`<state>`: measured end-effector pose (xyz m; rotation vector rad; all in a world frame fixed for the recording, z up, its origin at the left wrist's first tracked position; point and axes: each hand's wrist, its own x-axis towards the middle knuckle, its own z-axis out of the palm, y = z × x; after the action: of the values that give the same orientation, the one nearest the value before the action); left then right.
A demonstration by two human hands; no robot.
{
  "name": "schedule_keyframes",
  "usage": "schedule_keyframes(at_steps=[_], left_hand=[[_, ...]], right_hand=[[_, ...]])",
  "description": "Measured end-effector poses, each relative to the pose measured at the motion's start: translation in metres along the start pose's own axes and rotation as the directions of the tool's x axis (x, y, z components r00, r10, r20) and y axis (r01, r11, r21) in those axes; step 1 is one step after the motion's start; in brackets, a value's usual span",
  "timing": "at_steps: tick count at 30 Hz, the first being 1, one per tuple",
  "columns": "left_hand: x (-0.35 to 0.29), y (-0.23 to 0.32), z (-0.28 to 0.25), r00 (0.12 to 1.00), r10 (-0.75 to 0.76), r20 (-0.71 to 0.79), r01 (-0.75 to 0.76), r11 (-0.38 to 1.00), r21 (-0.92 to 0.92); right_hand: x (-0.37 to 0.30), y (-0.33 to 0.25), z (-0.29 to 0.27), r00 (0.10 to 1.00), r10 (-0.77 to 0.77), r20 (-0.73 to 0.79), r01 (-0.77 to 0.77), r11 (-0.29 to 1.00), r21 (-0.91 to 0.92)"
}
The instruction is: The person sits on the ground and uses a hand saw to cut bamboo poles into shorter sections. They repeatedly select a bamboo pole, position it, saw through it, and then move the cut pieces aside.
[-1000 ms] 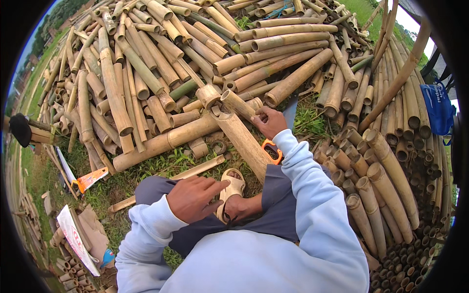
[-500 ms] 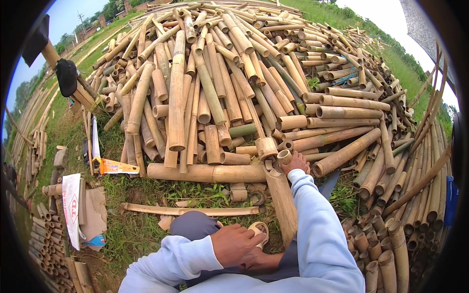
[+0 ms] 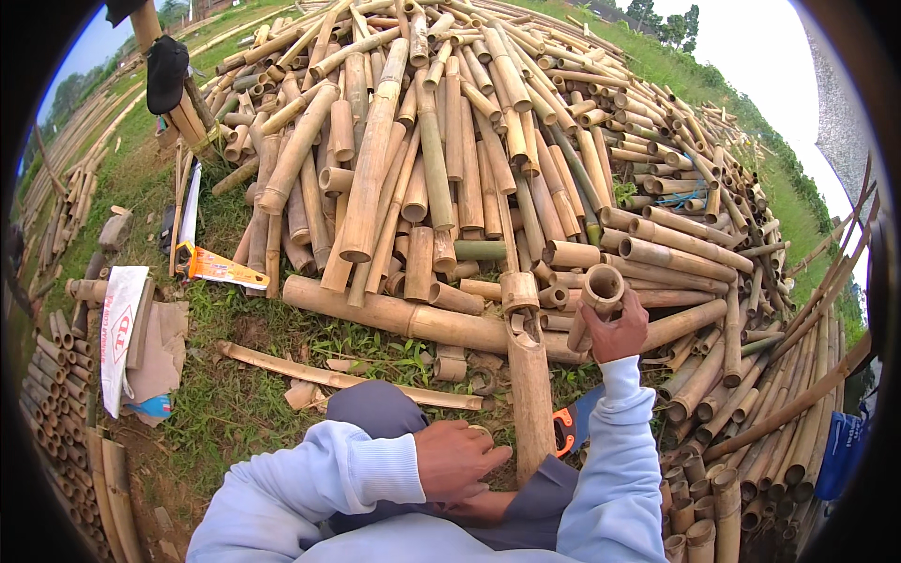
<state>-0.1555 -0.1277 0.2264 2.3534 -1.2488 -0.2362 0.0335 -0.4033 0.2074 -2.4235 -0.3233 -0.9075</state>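
My right hand [image 3: 619, 330] grips a short bamboo tube [image 3: 601, 291] from its right side, open end tilted up toward me. The tube stands over the right end of a thick bamboo log [image 3: 404, 314] lying crosswise. Left of it a thick bamboo post [image 3: 532, 399], notched at its top, slants up from near my legs. My left hand [image 3: 460, 460] rests over my lower leg with loosely bent fingers, nothing visible in them; its palm is hidden. Beside the post lies a handsaw [image 3: 566, 427] with an orange-black handle and blue blade, partly hidden by my right sleeve.
A large heap of cut bamboo [image 3: 460, 141] spreads ahead. At left lie an orange saw [image 3: 225, 267], a white bag [image 3: 120, 338] and cardboard [image 3: 161, 347]. A split bamboo strip [image 3: 347, 377] lies on the grass. More bamboo pieces [image 3: 699, 525] stand at lower right.
My right hand has lifted the short bamboo tube away from beside the post and moved right with it. The handle of the blue-bladed saw has come into sight. My left hand stays by my leg.
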Motion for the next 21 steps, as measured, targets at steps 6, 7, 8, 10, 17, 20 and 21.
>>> schedule_keyframes(at_steps=[6, 7, 8, 10, 17, 20, 21], left_hand=[[-0.002, 0.0, 0.006, 0.998, -0.059, 0.018, 0.058, 0.998, 0.034], [-0.004, -0.002, 0.007, 0.998, -0.066, 0.025, 0.065, 0.997, 0.034], [-0.005, -0.001, 0.004, 0.999, -0.051, 0.001, 0.051, 0.998, 0.024], [-0.011, 0.002, -0.007, 0.996, -0.073, 0.04, 0.073, 0.997, 0.006], [-0.022, 0.003, -0.007, 0.999, -0.051, 0.02, 0.051, 0.998, -0.04], [-0.013, 0.002, -0.004, 0.998, -0.063, 0.023, 0.064, 0.996, -0.068], [-0.009, 0.003, -0.01, 0.995, -0.087, 0.039, 0.089, 0.994, -0.062]], right_hand=[[-0.003, -0.059, -0.02, 0.962, 0.059, 0.267, -0.184, 0.86, 0.476], [-0.016, -0.058, -0.012, 0.94, 0.082, 0.331, -0.248, 0.832, 0.497], [-0.033, -0.056, -0.002, 0.901, 0.106, 0.422, -0.336, 0.784, 0.521], [-0.077, -0.052, 0.027, 0.832, 0.119, 0.542, -0.433, 0.749, 0.501], [0.006, -0.074, 0.1, 0.773, 0.15, 0.617, -0.472, 0.785, 0.401], [0.126, -0.11, 0.087, 0.982, 0.11, 0.151, -0.12, 0.991, 0.058], [0.139, -0.116, 0.071, 0.987, 0.031, 0.157, -0.059, 0.983, 0.172]])
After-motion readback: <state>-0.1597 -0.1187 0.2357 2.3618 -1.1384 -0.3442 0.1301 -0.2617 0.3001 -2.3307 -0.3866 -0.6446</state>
